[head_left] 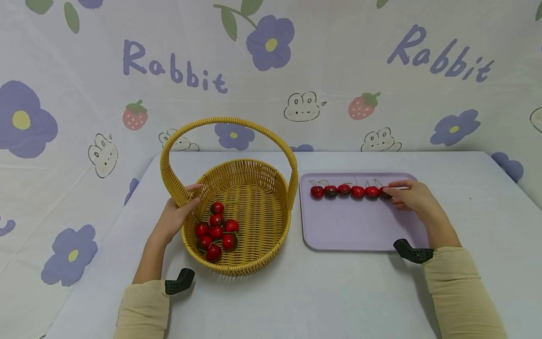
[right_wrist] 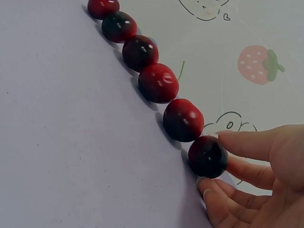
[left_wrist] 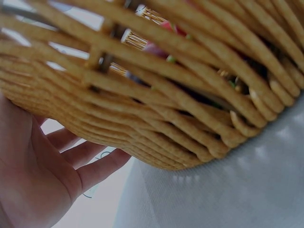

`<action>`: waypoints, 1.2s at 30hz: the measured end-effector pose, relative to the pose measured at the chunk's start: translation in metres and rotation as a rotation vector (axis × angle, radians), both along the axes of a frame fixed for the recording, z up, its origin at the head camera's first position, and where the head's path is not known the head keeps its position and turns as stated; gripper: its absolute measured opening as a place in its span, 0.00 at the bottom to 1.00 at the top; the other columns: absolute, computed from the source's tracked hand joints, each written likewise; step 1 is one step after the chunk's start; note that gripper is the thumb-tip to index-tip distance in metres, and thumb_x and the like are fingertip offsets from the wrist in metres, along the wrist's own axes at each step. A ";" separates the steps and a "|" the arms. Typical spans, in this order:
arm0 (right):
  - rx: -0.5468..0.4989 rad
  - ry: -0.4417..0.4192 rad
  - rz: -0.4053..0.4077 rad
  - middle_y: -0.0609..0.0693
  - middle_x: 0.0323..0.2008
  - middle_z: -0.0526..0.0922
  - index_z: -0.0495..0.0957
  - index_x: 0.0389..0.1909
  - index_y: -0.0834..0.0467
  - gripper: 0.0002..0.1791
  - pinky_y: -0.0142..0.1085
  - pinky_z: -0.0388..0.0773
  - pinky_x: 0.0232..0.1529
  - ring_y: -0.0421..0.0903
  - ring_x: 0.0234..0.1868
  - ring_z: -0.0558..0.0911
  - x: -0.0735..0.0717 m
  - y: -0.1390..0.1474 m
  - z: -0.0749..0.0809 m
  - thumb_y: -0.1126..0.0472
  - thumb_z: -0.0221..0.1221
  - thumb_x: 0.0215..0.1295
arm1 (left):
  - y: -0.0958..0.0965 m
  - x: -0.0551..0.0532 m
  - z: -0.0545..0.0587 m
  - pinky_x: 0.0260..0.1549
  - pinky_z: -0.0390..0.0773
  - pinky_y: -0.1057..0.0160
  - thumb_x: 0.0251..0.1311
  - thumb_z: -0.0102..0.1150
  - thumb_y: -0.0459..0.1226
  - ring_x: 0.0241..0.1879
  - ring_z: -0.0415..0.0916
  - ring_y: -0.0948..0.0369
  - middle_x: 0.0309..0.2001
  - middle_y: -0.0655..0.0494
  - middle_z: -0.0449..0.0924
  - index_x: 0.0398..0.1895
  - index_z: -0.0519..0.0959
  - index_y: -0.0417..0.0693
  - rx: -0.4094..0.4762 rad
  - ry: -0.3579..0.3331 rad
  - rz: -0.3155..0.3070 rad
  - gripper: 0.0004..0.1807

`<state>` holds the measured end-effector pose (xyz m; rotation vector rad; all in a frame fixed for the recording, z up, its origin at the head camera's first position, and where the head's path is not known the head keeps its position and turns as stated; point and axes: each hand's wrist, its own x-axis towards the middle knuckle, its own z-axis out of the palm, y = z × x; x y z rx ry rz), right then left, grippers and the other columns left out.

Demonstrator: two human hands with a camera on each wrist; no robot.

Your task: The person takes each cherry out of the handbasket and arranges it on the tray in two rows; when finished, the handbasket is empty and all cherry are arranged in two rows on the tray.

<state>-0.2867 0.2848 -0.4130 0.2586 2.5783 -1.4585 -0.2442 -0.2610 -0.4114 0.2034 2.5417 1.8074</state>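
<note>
At the left side of a yellow woven basket [head_left: 260,221], my left hand [head_left: 172,217] grips the rim beside the foot of the tall handle [head_left: 228,121]. Several red cherries [head_left: 216,231] lie together in the left part of the basket. From below, the left wrist view shows the weave [left_wrist: 156,90] with the fingers [left_wrist: 104,168] around its edge. My right hand [head_left: 417,197] pinches a dark red cherry [right_wrist: 208,156] between thumb and fingers. This cherry is at the right end of a straight row of cherries [head_left: 357,192] along the far side of a lilac tray [head_left: 360,226].
The basket and tray stand side by side on a white table [head_left: 305,292]. Behind them hangs a patterned cloth [head_left: 330,56] with flowers and rabbits. A black wrist device [head_left: 179,281] sits by the left sleeve, another black device [head_left: 412,252] by the right sleeve.
</note>
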 end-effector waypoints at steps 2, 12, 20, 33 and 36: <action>-0.011 -0.004 -0.007 0.59 0.47 0.77 0.63 0.62 0.74 0.32 0.29 0.79 0.35 0.33 0.30 0.78 0.000 -0.001 0.000 0.53 0.56 0.68 | 0.000 0.000 0.000 0.62 0.56 0.40 0.70 0.48 0.37 0.66 0.58 0.44 0.67 0.40 0.61 0.67 0.65 0.42 -0.001 0.001 0.000 0.24; -0.116 -0.025 0.006 0.67 0.53 0.72 0.59 0.64 0.74 0.35 0.29 0.79 0.38 0.31 0.32 0.78 0.001 0.011 0.001 0.50 0.51 0.70 | 0.000 0.001 0.000 0.61 0.57 0.40 0.70 0.48 0.36 0.66 0.58 0.43 0.67 0.40 0.61 0.67 0.65 0.41 0.005 0.003 -0.004 0.24; -0.054 -0.017 0.026 0.73 0.62 0.62 0.51 0.68 0.74 0.41 0.28 0.77 0.41 0.46 0.48 0.77 0.007 0.014 0.019 0.43 0.45 0.72 | -0.001 0.001 0.001 0.62 0.56 0.40 0.70 0.48 0.35 0.66 0.58 0.43 0.67 0.40 0.61 0.67 0.65 0.41 0.020 0.008 -0.010 0.24; -0.133 0.057 0.166 0.67 0.62 0.64 0.53 0.71 0.67 0.41 0.25 0.75 0.45 0.42 0.50 0.76 0.011 -0.003 0.043 0.39 0.43 0.71 | -0.001 0.000 0.000 0.61 0.56 0.40 0.70 0.47 0.35 0.65 0.59 0.43 0.67 0.39 0.62 0.67 0.65 0.41 0.021 0.007 -0.011 0.23; -0.175 0.061 0.209 0.64 0.61 0.66 0.55 0.70 0.65 0.40 0.27 0.74 0.48 0.39 0.49 0.77 0.013 -0.007 0.049 0.39 0.44 0.71 | 0.000 0.000 0.000 0.61 0.56 0.40 0.70 0.47 0.35 0.65 0.59 0.43 0.67 0.39 0.61 0.67 0.65 0.41 0.024 0.011 -0.013 0.23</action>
